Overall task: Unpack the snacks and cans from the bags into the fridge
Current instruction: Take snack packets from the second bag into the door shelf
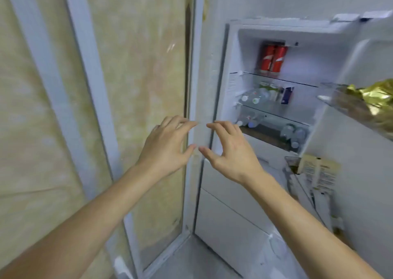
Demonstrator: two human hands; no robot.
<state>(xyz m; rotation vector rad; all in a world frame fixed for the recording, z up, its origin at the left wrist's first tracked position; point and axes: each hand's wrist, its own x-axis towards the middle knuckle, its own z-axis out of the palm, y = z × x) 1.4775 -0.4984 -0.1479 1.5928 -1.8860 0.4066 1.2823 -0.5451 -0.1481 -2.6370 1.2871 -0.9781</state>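
The white fridge (223, 83) stands open at the right. Two red cans (273, 58) stand on its top glass shelf. Clear bottles (255, 96) and small cartons (287, 94) lie on the shelf below, and more bottles (292, 135) on the lowest one. My left hand (168, 145) and my right hand (231, 151) are raised side by side in front of the fridge's left edge, fingers spread and loosely bent, fingertips nearly meeting. Both hold nothing. No bag is in view.
The open door at the right carries a clear bin (331, 97) with a gold foil pack (374, 100), and a lower rack with white packets (316, 176). A glass panel with a pale frame (89, 70) and yellowish covering fills the left. Grey floor (187, 259) lies below.
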